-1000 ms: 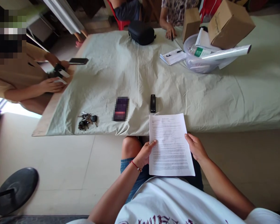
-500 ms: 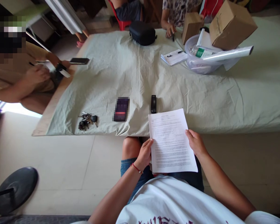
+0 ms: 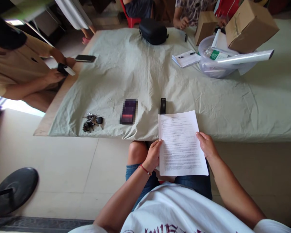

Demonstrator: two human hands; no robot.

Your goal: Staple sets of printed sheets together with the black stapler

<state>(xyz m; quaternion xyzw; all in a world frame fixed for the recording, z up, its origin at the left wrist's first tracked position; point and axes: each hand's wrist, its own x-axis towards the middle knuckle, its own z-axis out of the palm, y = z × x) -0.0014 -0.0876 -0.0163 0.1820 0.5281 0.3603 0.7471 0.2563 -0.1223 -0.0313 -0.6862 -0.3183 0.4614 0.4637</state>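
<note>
Biggest thing in front of you is the table (image 3: pixel 116 74), under a wrinkly pale green cloth. Far right, a cardboard box (image 3: pixel 252 27) sits tilted by a plastic tub (image 3: pixel 210 70) with a roll (image 3: pixel 249 57) poking out. Next up, your printed papers (image 3: pixel 181 145), held over your lap, top end overlapping the table's near edge in your view. A black case (image 3: pixel 153 31) is at the far edge. As for your grip, both hands are pinching the papers: left hand (image 3: pixel 153 154) on the left edge, right hand (image 3: pixel 207 145) on the right one, a bit higher. Left of the papers there's a pixelated phone-like thing (image 3: pixel 129 111), then keys (image 3: pixel 93 121) further left. Smallest is what looks like a black stapler (image 3: pixel 162 106) right by the papers' top edge; can't tell if they touch.
</note>
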